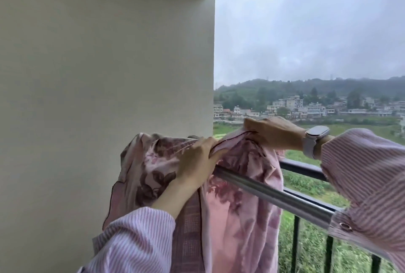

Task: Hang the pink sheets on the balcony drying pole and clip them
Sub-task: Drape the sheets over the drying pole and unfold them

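While the pink sheet (230, 202) drapes over the drying pole (274, 196), which runs from beneath our left hand (197, 161) toward lower right, both hands grip it, right hand (274, 134) just beyond.

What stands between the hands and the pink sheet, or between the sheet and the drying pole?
Nothing visible does. The left hand and the right hand both hold the pink sheet, which hangs bunched over the drying pole beside the wall. No clip is visible.
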